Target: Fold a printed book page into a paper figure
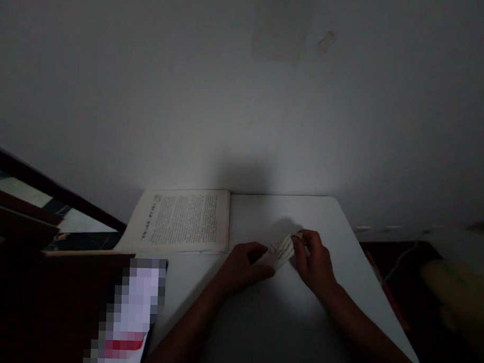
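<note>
Between my two hands is a folded piece of printed paper, held just over the white table. My left hand pinches its left end between thumb and fingers. At the paper's upper right end, my right hand grips it with thumb and fingertips. Dark lines of print show on the paper's middle part; its ends are partly hidden by my fingers. A stack of printed pages lies to the left, beyond my left hand.
A lit screen, blurred out, stands at the table's left edge. Dark wooden furniture is on the left. Behind the table rises a pale wall. A yellowish item and a thin cable are at the right.
</note>
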A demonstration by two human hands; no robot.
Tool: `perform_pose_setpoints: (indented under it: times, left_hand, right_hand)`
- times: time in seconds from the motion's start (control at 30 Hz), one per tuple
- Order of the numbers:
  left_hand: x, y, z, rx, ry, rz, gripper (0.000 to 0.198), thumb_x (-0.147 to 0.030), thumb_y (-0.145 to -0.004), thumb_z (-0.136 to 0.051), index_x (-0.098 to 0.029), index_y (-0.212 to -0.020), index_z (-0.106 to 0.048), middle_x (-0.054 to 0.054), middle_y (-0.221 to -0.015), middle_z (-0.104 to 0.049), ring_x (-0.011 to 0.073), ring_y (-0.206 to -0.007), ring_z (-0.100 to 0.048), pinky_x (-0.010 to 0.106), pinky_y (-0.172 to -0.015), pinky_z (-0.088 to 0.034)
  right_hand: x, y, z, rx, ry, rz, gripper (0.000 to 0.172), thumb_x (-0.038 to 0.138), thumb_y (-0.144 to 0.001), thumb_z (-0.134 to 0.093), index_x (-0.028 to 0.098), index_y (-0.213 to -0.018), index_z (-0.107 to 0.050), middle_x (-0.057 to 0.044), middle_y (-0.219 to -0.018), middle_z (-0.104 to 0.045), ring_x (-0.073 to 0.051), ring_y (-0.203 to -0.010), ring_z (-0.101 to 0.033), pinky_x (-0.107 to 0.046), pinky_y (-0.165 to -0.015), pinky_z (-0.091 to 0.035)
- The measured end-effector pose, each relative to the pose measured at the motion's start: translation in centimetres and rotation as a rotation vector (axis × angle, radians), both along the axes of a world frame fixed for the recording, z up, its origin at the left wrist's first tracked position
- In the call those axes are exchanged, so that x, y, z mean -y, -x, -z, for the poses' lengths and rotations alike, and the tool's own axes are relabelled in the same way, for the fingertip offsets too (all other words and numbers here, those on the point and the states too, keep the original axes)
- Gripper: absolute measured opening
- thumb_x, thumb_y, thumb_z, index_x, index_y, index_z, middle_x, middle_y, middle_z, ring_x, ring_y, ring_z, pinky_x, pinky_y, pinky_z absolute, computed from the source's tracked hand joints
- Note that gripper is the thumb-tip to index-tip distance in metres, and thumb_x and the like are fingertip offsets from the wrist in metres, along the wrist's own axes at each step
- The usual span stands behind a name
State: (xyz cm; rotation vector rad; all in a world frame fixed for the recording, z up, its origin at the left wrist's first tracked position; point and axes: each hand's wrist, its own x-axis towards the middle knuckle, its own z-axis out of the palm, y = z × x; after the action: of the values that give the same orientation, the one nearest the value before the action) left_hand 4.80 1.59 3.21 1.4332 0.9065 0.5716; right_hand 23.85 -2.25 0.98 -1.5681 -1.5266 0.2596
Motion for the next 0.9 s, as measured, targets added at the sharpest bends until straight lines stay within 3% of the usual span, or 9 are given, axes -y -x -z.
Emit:
perform_pose_setpoints:
  times: [0.13, 0.27, 0.5, 0.6, 0.7, 0.8, 0.9]
  left_hand:
    - [-0.1, -0.2, 0.0, -0.060, -0.128, 0.023, 0.024, -0.037, -0.072, -0.063, -0.016, -0.082, -0.069, 0.003, -0.071, -0.066, 0.0151, -0.062, -0.057, 0.022, -0.053, -0.039]
    - [0.0, -0.3, 0.4, -0.047, -0.122, -0.021, 0.030, -0.042, -0.077, -0.056, -0.015, -0.073, -0.068, 0.000, -0.060, -0.060, 0.0116, -0.054, -0.049, 0.021, -0.049, -0.034]
    - [0.2, -0.3, 0.8, 0.059, -0.007, -0.042, 0.030, -0.042, -0.073, -0.061, -0.014, -0.061, -0.063, -0.003, -0.052, -0.047, 0.0085, -0.049, -0.040, 0.020, -0.048, -0.030]
    - [0.5, -0.6, 0.9, 0.092, 0.010, -0.167, 0.032, -0.041, -0.074, -0.062, -0.014, -0.056, -0.058, -0.005, -0.051, -0.041, 0.0075, -0.049, -0.036, 0.020, -0.047, -0.027]
    - [0.9, -1.0, 1.1, 0.113, -0.003, -0.351, 0.033, -0.041, -0.074, -0.061, -0.015, -0.055, -0.054, -0.005, -0.051, -0.039, 0.0077, -0.050, -0.036, 0.020, -0.047, -0.028]
    - [1.2, -1.4, 1.2, 0.129, -0.009, -0.379, 0.032, -0.041, -0.074, -0.060, -0.015, -0.057, -0.056, -0.004, -0.053, -0.043, 0.0088, -0.052, -0.040, 0.020, -0.049, -0.032]
    - [1.3, -1.5, 1.5, 0.135, -0.031, -0.361, 0.031, -0.041, -0.074, -0.061, -0.015, -0.058, -0.056, -0.004, -0.054, -0.045, 0.0091, -0.054, -0.042, 0.020, -0.052, -0.034]
  right_hand:
    - [0.0, 0.6, -0.3, 0.078, -0.030, -0.099, 0.007, 0.026, -0.086, -0.046, 0.021, -0.090, -0.049, -0.006, -0.077, -0.058, -0.020, -0.071, -0.058, -0.030, -0.058, -0.046]
    - [0.1, 0.7, -0.1, 0.016, 0.002, -0.101, 0.010, 0.026, -0.086, -0.046, 0.021, -0.094, -0.047, -0.006, -0.076, -0.059, -0.019, -0.069, -0.058, -0.029, -0.057, -0.046]
    - [0.2, 1.1, -0.2, -0.386, 0.145, -0.082, 0.017, 0.036, -0.086, -0.048, 0.022, -0.094, -0.049, 0.004, -0.061, -0.052, -0.011, -0.048, -0.048, -0.022, -0.044, -0.038]
    - [0.0, 1.1, -0.8, -0.581, 0.163, -0.157, 0.028, 0.041, -0.084, -0.051, 0.021, -0.104, -0.054, 0.001, -0.063, -0.059, -0.013, -0.054, -0.055, -0.024, -0.049, -0.044]
    - [-0.1, 1.1, -1.0, -0.679, 0.211, -0.343, 0.026, 0.040, -0.078, -0.060, 0.019, -0.092, -0.063, -0.003, -0.069, -0.064, -0.017, -0.066, -0.061, -0.029, -0.062, -0.049]
    - [-0.1, 1.4, -0.6, -0.744, 0.343, -0.422, 0.016, 0.034, -0.073, -0.066, 0.019, -0.078, -0.067, -0.003, -0.070, -0.066, -0.016, -0.065, -0.062, -0.028, -0.063, -0.050]
    - [0.0, 1.7, -0.3, -0.788, 0.423, -0.432, 0.012, 0.030, -0.070, -0.069, 0.019, -0.076, -0.068, -0.001, -0.071, -0.066, -0.015, -0.068, -0.062, -0.026, -0.064, -0.049]
